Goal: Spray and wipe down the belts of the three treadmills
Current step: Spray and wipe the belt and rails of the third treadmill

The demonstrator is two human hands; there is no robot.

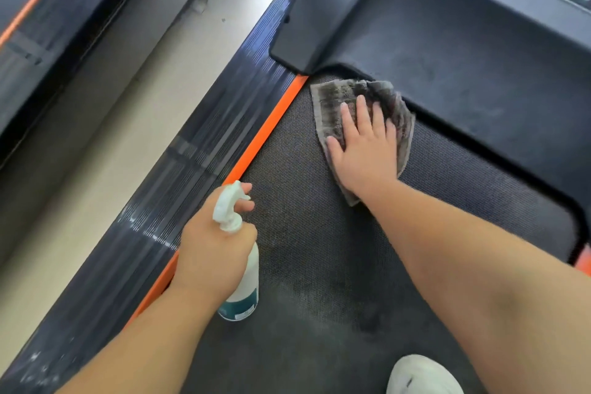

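In the head view, the right hand (364, 150) lies flat on a crumpled grey-brown wiping cloth (335, 102). Its fingers are straight and slightly spread, pressing the cloth onto the dark textured treadmill belt (319, 249) at its front end, just where the belt runs under the black plastic motor cover (447, 41). The left hand (214, 249) curls round the neck of a white plastic spray bottle with a teal label (243, 294), forefinger reaching past the trigger. The bottle sits over the belt's left edge; whether its base touches the belt I cannot tell.

The step in hand looks like wiping. Done well, it wants the whole palm bearing down and overlapping strokes across the full width, starting from the orange edge strip (265, 128). The cloth's hem should stay out of the gap under the cover. The cloth shows dark soiling, so turning it to a cleaner face seems wise.

The belt is matte, with a fine mesh-like grain. A paler hazy patch and a darker blotch lie nearer the white shoe (422, 374), perhaps spray or dust. Across a strip of pale floor (128, 89) stands a neighbouring treadmill (48, 25)
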